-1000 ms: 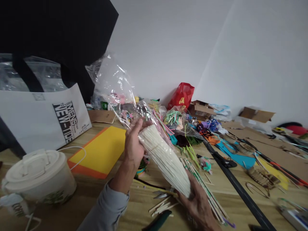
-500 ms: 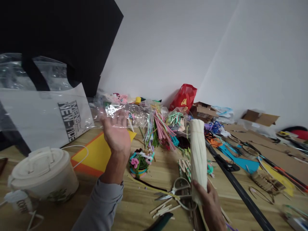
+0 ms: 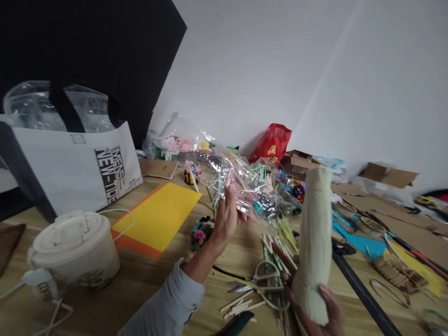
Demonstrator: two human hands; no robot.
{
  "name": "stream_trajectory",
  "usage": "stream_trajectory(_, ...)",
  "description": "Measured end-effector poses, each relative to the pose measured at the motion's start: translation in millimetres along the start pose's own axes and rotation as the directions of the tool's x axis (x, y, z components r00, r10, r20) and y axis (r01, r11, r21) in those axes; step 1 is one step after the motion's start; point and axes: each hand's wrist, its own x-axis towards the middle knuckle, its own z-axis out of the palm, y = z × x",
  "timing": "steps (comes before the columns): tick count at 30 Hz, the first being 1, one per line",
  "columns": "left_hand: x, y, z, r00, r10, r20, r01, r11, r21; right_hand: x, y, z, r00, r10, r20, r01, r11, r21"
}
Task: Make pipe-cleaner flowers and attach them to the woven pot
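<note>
While right hand grips the cream stick bundle upright over the table | left hand half-closed on clear plastic bag | step: bundle unbagged | next likely: drop bag, clear of scissors.

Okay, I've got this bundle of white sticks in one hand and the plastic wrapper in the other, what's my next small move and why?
Probably drop the clear plastic wrapper on the table to free the left hand. The right hand holds the white stick bundle upright and fully out of the wrapper, and a band seems to bind it near the top, likely needing two hands.
</note>
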Motion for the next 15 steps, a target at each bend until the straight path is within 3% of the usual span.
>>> stream_trajectory(7,-5.6,9.2,3.1,0.992,0.029,0.124,-0.044,0.992,0.118,-2.7,-4.2,2.1,0.994,0.037,0.105,-0.049,0.993,0.109)
stream_trajectory(11,-4.7,-6.0,5.8,0.975,-0.048,0.216,0.025,0.994,0.111,-2.2,1.0,3.1,0.987,0.073,0.142,-0.079,0.996,0.038)
stream_trajectory(15,-2.6,-29.9,10.8,0.940,-0.125,0.319,0.114,0.992,0.053,-0.8,6.2,4.2,0.993,0.092,0.081,-0.083,0.991,-0.106)
